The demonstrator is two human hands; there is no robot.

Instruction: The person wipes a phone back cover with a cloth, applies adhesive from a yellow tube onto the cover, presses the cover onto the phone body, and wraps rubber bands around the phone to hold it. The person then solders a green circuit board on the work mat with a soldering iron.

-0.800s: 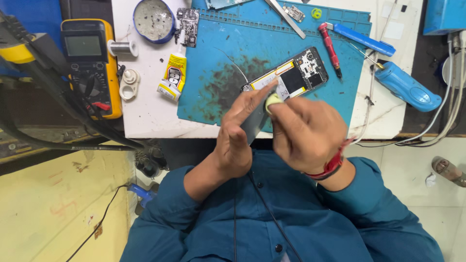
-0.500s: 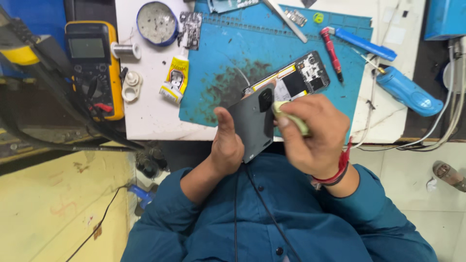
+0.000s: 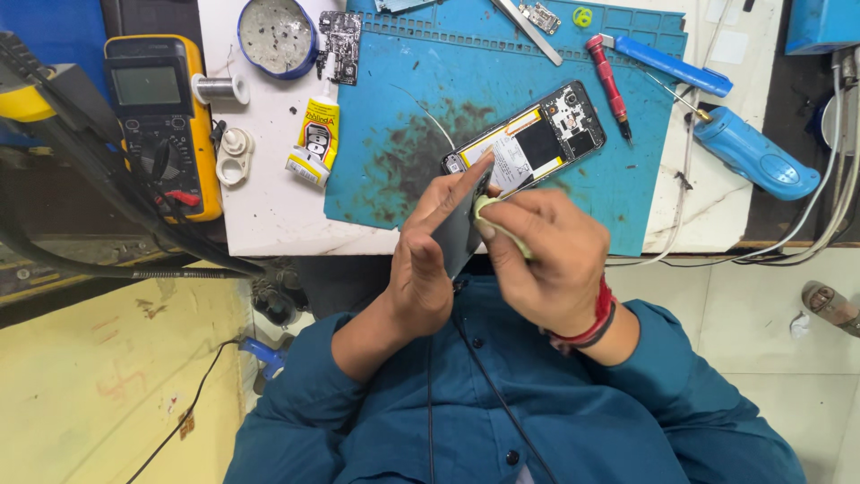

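Your left hand (image 3: 428,269) holds a dark back cover panel (image 3: 459,237) upright over the near edge of the surface (image 3: 269,202), with the thumb and palm behind it and the index finger stretched along its upper side toward the opened phone (image 3: 528,143); those fingers are closed on the panel. Your right hand (image 3: 546,260) sits just beside it on the right, its fingers (image 3: 502,220) curled tightly around a small pale yellow-green wad (image 3: 493,215) that is pressed against the panel's edge, so the wad lies between your right fingertips and the panel. The opened phone lies flat and slanted on the blue mat (image 3: 430,116), just beyond your fingertips, its pale battery and dark circuit parts facing up. A round blue tin (image 3: 276,36) stands near the far left corner of the surface; inside you see a grey, crusted residue with dark specks. Beside it lies a small circuit board (image 3: 339,40), and nearer you a spool of wire (image 3: 219,88), a yellow glue tube (image 3: 313,139) and a white two-ring piece (image 3: 235,154). A yellow multimeter (image 3: 161,116) rests past the left edge of the surface. Along the far right of the mat lie a red screwdriver (image 3: 609,85) and a blue-handled tool (image 3: 672,64), and a larger blue tool (image 3: 757,157) rests on the surface's right side, near the cables at that edge.
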